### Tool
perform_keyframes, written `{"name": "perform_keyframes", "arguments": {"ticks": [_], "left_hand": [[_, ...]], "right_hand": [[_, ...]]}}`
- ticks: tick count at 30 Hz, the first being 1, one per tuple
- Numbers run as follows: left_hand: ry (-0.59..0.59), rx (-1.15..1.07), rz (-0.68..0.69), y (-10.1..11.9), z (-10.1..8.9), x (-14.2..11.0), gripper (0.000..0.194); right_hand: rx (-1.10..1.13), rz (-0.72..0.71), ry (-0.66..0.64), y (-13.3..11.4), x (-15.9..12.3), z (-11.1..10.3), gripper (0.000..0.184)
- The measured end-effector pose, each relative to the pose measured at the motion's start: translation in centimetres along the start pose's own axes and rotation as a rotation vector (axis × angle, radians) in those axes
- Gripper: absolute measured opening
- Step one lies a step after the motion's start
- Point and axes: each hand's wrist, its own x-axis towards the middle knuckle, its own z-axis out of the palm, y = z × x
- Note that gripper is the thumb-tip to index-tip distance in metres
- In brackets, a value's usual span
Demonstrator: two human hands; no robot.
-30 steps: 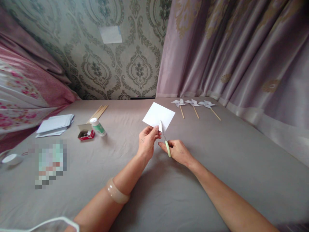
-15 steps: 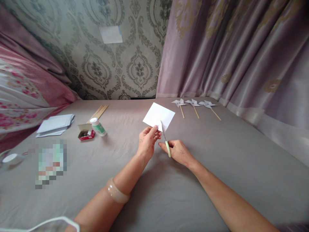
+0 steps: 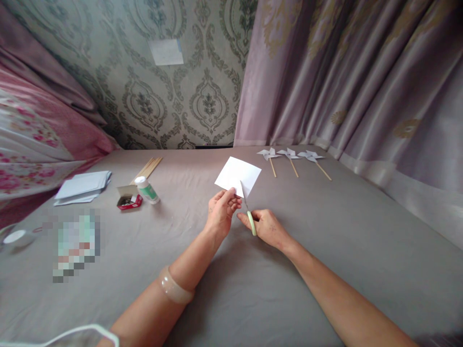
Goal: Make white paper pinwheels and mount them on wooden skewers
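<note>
Pinched by its near corner, a white square of paper (image 3: 236,172) is held up by my left hand (image 3: 221,208), thumb on top. Green-handled scissors (image 3: 251,223) are gripped in my right hand (image 3: 269,228), with my thumb at the handle. Their blades point up and away, lying across the lower right part of the paper, near the left fingertips. A slit seems to run inward from the paper's near edge along the blade. My right hand's other fingers are partly hidden behind the handle.
Three paper pinwheels on sticks (image 3: 290,155) lie at the back right. On the left are stacked paper sheets (image 3: 83,187), wooden sticks (image 3: 149,167), a red box of small items (image 3: 129,200) and a white-green glue bottle (image 3: 147,190). A white cable (image 3: 90,327) crosses the near left corner.
The far edge of the paper has dipped slightly toward me. Both hands and the scissors are in nearly the same place.
</note>
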Motion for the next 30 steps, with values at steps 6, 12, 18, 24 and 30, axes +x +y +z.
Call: {"name": "perform_keyframes", "arguments": {"ticks": [6,12,18,24,30], "left_hand": [[0.027,-0.054,-0.058,0.1,0.1,0.2,0.019],[0.055,-0.122,-0.181,0.3,0.2,0.4,0.012],[0.004,-0.088,-0.097,0.2,-0.3,0.6,0.02],[-0.024,-0.051,-0.016,0.1,-0.6,0.8,0.028],[0.06,-0.037,0.032,0.3,-0.8,1.2,0.031]], "right_hand": [[0.022,0.012,-0.004,0.0,0.0,0.0,0.049],[0.035,0.015,-0.025,0.2,0.1,0.1,0.048],[0.026,0.018,-0.067,0.1,0.1,0.1,0.043],[0.005,-0.035,-0.164,-0.2,-0.2,-0.2,0.045],[-0.033,-0.03,-0.188,0.1,-0.2,-0.2,0.046]]}}
